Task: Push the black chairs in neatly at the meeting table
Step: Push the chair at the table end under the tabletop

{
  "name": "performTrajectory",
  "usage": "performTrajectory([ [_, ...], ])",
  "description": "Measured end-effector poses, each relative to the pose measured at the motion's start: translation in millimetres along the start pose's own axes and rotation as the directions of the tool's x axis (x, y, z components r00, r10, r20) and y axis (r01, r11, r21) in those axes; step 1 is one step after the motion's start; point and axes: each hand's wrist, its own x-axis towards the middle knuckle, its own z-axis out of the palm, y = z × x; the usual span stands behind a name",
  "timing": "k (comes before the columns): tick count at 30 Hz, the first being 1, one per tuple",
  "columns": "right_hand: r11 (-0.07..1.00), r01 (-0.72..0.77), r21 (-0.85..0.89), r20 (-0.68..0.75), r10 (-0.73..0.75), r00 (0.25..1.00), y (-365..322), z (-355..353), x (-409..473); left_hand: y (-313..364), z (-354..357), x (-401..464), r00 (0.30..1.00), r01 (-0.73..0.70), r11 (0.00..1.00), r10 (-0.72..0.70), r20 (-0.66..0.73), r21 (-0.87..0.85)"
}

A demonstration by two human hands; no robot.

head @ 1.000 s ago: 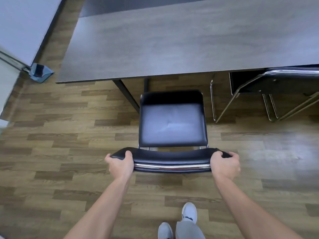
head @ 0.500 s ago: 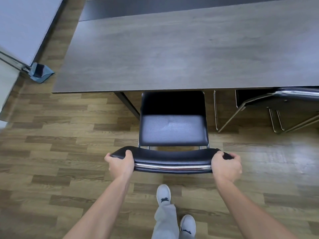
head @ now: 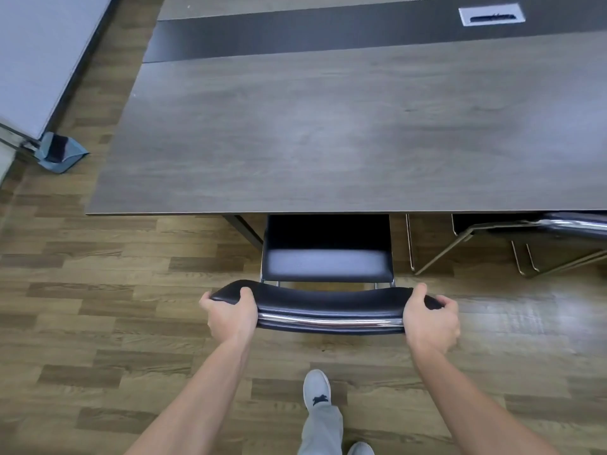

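Black padded chair (head: 326, 257) half tucked under the grey meeting table (head: 328, 126).

Its glossy curved backrest, backed by a chrome tube, is gripped at both ends: left hand (head: 230, 315) and right hand (head: 430, 321) curl around it. The flat seat's front lies beneath the matte wood-grain tabletop. A second chrome-framed chair (head: 525, 234) sits right, on plank-pattern flooring (head: 98, 323).

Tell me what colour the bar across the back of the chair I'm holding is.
Shiny silver chrome bar, running below the black padded backrest; seen in the head view.
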Motion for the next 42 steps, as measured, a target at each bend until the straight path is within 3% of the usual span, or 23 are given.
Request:
performTrajectory([
  [11,0.999,0.039,0.002,0.021,-0.039,0.999,-36.4,20.7,6.9,39.3,16.5,21.4,0.998,-0.012,0.999,0.010,0.057,0.036],
  [42,0.997,0.064,-0.044,-0.017,-0.065,0.998,-141.1,72.7,60.0,139.0,76.7,48.3,0.998,-0.027,0.999,0.025,0.051,0.028],
])
